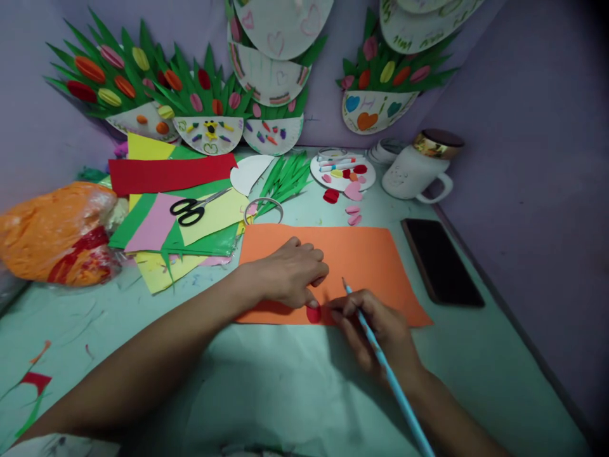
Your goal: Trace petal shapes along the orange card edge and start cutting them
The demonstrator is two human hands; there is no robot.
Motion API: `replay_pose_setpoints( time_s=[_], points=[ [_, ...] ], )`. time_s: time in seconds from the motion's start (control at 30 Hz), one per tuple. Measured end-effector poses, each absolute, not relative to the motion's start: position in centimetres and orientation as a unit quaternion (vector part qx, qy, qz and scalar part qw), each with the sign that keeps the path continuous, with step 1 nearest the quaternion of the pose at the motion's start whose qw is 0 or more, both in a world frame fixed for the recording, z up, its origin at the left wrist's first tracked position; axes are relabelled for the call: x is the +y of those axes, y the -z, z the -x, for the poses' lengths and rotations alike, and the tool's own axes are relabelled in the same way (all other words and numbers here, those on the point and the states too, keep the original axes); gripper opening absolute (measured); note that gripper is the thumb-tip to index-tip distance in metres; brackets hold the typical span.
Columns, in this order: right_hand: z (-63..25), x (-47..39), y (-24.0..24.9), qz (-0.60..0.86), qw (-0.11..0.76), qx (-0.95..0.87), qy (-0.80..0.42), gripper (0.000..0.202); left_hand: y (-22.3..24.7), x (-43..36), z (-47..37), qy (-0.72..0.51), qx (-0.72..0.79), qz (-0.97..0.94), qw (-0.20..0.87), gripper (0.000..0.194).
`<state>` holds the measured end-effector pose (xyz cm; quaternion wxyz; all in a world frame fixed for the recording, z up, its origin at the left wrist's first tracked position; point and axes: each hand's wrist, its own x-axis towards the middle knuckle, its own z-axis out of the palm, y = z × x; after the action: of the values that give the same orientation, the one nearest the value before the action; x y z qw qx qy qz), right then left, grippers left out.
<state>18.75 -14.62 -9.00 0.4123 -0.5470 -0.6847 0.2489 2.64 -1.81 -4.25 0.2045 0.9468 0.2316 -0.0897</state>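
A sheet of orange paper [361, 254] lies flat on the table. My left hand [292, 273] rests over it with curled fingers, its thumb pressing a small red paper cutout [313, 315] down near the sheet's lower edge. In my right hand [380, 330] is a light blue pencil [387, 374], held slanting with its dark point up and away from me. The fingertips of that hand come close to the red cutout's right side; whether they touch it I cannot tell.
Left of the sheet, black scissors [193, 209] lie on stacked coloured papers [143, 238], beside an orange bag [57, 231]. Behind are a tape roll [263, 211], green paper leaves [288, 178] and a paper plate [316, 168] with markers. A mug [412, 172] and phone [442, 263] stand right.
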Motion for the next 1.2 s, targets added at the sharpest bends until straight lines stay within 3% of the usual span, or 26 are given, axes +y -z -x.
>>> replay_pose_setpoints(
  time_s=[0.23,0.37,0.57,0.7,0.93,1.2],
  points=[
    [-18.1,-14.4,9.4,0.519,0.351,-0.748,-0.218,0.021,3.3,-2.8,-2.4,0.090,0.234,-0.956,0.154,0.016],
    [-18.2,-14.4,9.3,0.511,0.349,-0.753,-0.225,0.025,3.6,-5.1,-1.0,0.013,0.242,-0.966,0.093,0.009],
    [-18.2,-14.2,9.2,0.502,0.361,-0.741,-0.260,0.022,5.7,-10.7,0.9,-0.057,0.296,-0.945,0.129,0.043],
    [-18.5,-14.1,9.3,0.517,0.347,-0.733,-0.275,0.018,7.5,-12.5,1.3,-0.076,0.303,-0.946,0.091,0.043],
    [-18.8,-13.7,10.1,0.541,0.488,-0.553,-0.404,0.015,8.3,-12.3,1.8,-0.113,0.280,-0.951,0.060,0.038],
    [-18.4,-13.6,10.1,0.562,0.484,-0.561,-0.368,0.016,8.4,-12.5,1.8,-0.117,0.286,-0.949,0.070,0.035]
  ],
)
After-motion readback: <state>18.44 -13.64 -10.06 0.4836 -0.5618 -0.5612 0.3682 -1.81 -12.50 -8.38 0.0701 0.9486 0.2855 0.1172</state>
